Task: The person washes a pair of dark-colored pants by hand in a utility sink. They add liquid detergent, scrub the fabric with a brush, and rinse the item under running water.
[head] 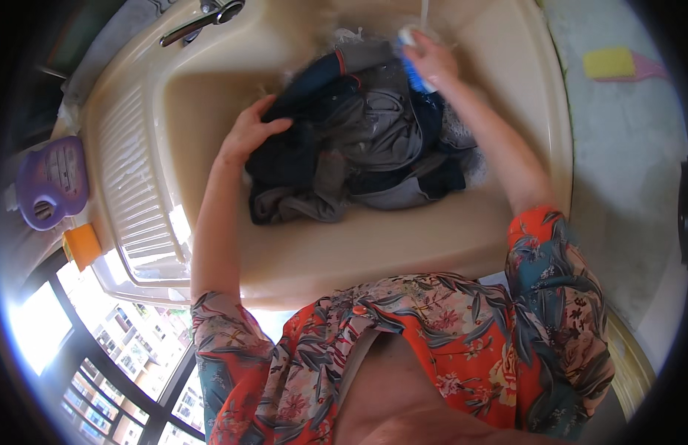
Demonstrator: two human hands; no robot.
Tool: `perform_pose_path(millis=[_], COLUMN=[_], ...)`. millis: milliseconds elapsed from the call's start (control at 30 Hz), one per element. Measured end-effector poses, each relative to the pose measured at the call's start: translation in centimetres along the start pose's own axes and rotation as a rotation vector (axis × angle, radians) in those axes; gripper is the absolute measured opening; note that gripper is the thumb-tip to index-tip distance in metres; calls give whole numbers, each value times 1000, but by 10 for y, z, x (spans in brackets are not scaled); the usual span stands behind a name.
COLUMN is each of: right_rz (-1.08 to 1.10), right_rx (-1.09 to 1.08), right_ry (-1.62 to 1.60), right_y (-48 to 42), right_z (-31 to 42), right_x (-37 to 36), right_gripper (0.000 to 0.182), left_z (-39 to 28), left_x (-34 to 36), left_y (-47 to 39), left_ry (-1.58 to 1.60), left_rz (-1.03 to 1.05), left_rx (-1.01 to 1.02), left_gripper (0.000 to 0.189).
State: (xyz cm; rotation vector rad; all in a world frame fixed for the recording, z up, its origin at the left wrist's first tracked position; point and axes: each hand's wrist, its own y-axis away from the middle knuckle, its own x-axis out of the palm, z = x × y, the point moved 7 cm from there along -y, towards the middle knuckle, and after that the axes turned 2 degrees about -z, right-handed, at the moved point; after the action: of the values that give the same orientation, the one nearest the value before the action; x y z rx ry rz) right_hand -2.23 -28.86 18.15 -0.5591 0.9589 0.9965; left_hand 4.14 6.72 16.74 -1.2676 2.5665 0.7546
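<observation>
A wet, dark blue and grey garment with thin red piping lies bunched in a beige laundry sink. My left hand grips the garment's dark edge at its left side, thumb on top of the cloth. In my right hand is a blue and white scrubbing brush, held at the garment's upper right. A thin stream of water falls just behind that hand. Suds show beside the cloth. The brush's underside is mostly hidden.
A ribbed washboard is moulded into the sink's left side, below a chrome faucet lever. Farther left stand a purple detergent jug and an orange box-shaped item. A yellow and pink brush lies at right. Windows fill the lower left.
</observation>
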Motion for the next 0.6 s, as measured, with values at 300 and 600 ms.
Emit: perform_pose_path(millis=[300, 600], right_rz=[151, 599], right_rx=[-497, -64], right_ry=[191, -338], right_y=[47, 9], right_z=[99, 6], right_x=[75, 31], right_gripper=[44, 54], left_z=[4, 4], left_x=[80, 45], left_y=[-29, -51], left_ry=[-671, -300], left_rz=[-37, -168], left_rx=[-174, -37], left_gripper=[64, 63])
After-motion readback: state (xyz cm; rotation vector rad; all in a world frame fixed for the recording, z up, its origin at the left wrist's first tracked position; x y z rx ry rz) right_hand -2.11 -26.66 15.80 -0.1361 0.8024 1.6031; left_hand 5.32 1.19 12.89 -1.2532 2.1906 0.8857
